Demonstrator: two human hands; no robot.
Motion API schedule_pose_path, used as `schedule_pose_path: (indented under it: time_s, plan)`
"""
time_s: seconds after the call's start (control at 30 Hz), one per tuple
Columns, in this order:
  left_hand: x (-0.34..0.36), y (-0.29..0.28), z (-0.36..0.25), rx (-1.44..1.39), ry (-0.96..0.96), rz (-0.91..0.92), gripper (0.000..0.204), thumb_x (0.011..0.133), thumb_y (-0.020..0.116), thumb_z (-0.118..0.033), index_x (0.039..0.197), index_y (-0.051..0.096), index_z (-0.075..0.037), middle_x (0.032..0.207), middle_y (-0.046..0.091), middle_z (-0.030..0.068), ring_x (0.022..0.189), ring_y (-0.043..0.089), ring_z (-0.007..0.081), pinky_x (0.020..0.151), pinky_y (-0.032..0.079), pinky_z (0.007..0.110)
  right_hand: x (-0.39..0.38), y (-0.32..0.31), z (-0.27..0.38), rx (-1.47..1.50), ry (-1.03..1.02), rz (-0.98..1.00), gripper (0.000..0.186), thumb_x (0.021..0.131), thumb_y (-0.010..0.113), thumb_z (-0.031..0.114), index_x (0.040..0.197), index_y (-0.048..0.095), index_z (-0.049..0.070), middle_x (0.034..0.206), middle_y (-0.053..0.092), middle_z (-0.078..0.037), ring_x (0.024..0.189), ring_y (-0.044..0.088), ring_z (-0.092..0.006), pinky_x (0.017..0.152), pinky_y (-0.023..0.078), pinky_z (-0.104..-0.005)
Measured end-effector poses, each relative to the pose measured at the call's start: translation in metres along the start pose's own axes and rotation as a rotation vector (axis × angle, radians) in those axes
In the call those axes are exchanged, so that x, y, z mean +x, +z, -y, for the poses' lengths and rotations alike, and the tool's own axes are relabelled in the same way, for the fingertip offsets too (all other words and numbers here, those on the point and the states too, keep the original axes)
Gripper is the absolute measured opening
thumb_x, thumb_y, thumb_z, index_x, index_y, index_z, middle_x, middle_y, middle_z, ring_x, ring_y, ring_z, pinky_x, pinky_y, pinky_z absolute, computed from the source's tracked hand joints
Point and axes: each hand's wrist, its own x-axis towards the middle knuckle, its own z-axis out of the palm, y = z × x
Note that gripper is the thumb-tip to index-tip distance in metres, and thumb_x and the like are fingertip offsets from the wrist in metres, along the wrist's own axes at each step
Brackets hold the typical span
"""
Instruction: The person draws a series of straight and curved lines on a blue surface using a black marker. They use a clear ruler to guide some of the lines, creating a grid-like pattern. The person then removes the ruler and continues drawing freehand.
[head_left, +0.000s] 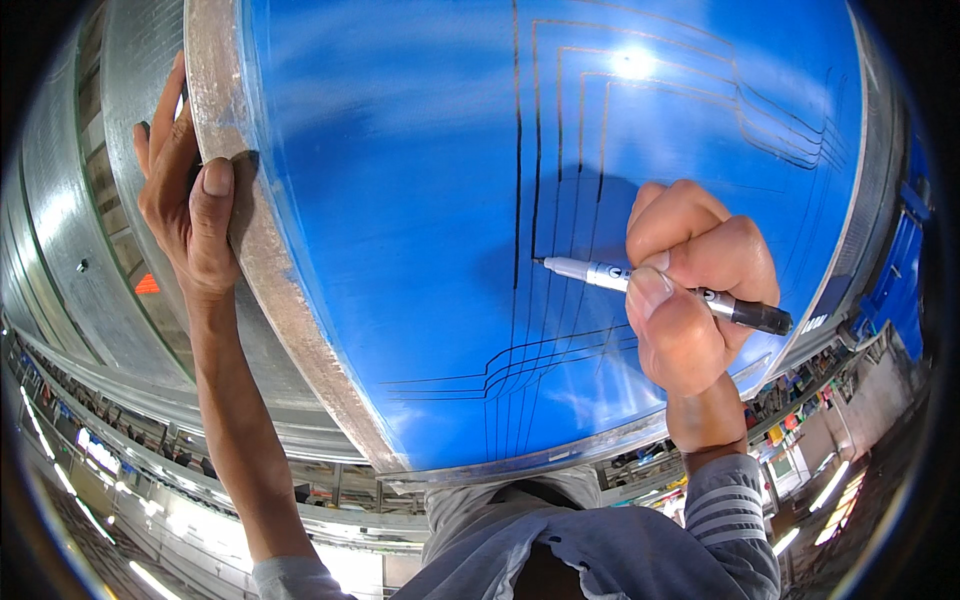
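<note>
A blue panel (pixel 390 200), stretched in a pale metal frame (pixel 305 325) like a printing screen, fills the middle of the view. My left hand (pixel 190 220) grips the frame's left side, thumb on top and fingers spread along the outer edge. My right hand (pixel 700 280) pinches a white marker pen (pixel 588 272) with a dark end, between thumb and curled fingers. The pen lies slanted, its tip touching or just above one of the long dark lines (pixel 537 200). Several lines run side by side; the two leftmost look thicker and blacker over their upper stretch.
Thin stepped lines (pixel 485 375) cross the panel's near part, and more bent lines (pixel 790 140) run at the far right. A bright reflection (pixel 633 63) shines near the top. Left of the frame stretches a grey metal table (pixel 110 260) with an orange patch (pixel 147 284).
</note>
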Motion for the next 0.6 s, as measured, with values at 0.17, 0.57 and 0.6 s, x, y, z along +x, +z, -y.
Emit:
schedule_pose_path:
  time_s: [0.17, 0.57, 0.6]
  plan:
    - [0.0009, 0.0014, 0.0012, -0.028, -0.001, 0.000, 0.061, 0.082, 0.052, -0.062, 0.114, 0.070, -0.013, 0.133, 0.056, 0.0148, 0.130, 0.046, 0.0294, 0.113, -0.003, 0.063, 0.0003, -0.0010, 0.0065, -0.034, 0.078, 0.051, 0.018, 0.063, 0.051, -0.005, 0.076, 0.043, 0.005, 0.065, 0.047, -0.010, 0.055, 0.029, -0.0117, 0.050, 0.023, -0.0304]
    - [0.0018, -0.0002, -0.0007, -0.021, 0.005, 0.010, 0.059, 0.081, 0.053, -0.060, 0.113, 0.070, -0.014, 0.133, 0.056, 0.0145, 0.131, 0.046, 0.0299, 0.112, -0.004, 0.063, -0.0017, -0.0052, 0.0019, 0.142, 0.061, 0.027, 0.017, 0.069, 0.055, -0.003, 0.081, 0.046, 0.005, 0.066, 0.048, -0.011, 0.054, 0.032, -0.0110, 0.047, 0.024, -0.0273]
    - [0.0027, -0.0011, -0.0015, -0.020, 0.012, 0.016, 0.059, 0.081, 0.053, -0.060, 0.113, 0.070, -0.014, 0.134, 0.056, 0.0148, 0.131, 0.046, 0.0301, 0.112, -0.004, 0.063, -0.0004, -0.0064, -0.0014, 0.250, 0.065, -0.034, 0.018, 0.069, 0.056, -0.004, 0.082, 0.046, 0.004, 0.068, 0.051, -0.013, 0.052, 0.034, -0.0100, 0.045, 0.025, -0.0255]
